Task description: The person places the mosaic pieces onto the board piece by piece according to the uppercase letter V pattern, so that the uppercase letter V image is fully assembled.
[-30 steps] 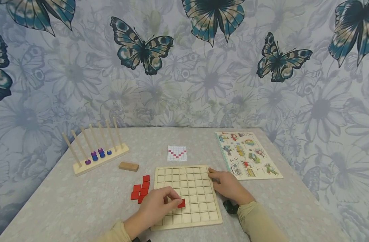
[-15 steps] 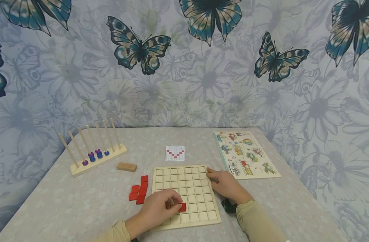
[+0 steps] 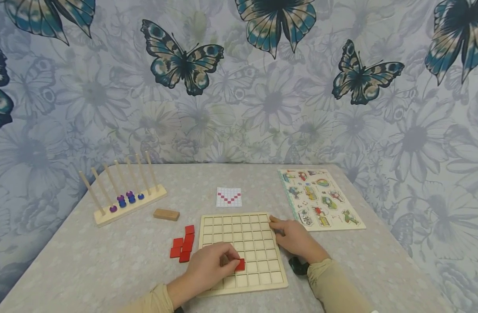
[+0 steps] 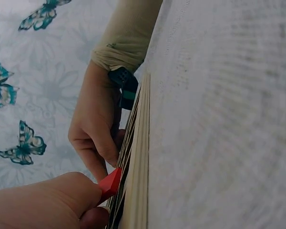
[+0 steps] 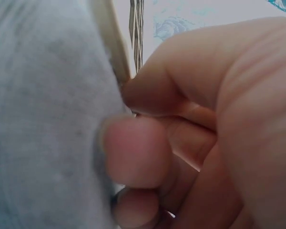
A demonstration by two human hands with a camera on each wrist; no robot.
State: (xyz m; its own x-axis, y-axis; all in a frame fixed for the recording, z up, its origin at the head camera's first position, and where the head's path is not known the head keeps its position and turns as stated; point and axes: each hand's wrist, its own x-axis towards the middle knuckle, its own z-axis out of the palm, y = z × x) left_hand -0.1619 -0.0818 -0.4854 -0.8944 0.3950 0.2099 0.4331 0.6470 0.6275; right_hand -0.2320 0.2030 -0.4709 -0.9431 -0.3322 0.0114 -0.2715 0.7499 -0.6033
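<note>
Between thumb and fingers, my left hand (image 3: 214, 264) pinches a red square tile (image 3: 241, 264) over the lower middle of a pale wooden grid board (image 3: 242, 288). In the left wrist view this tile (image 4: 110, 184) is tilted, with its lower edge close to the board's surface. My right hand (image 3: 295, 239) holds the board's right edge near the far corner. Its fingers (image 5: 138, 152) are curled beside the edge in the right wrist view. Several more red tiles (image 3: 187, 243) lie on the table left of the board. Part of the board is hidden under my left hand.
Behind the board lies a small card (image 3: 228, 197) with a red V pattern on a grid. A wooden block (image 3: 166, 214) and a peg stand (image 3: 131, 206) with purple and blue beads are at the left. A picture puzzle board (image 3: 321, 200) lies at the right.
My left hand has shifted slightly to the right across the board with the red tile. The right hand stays at the board's edge.
</note>
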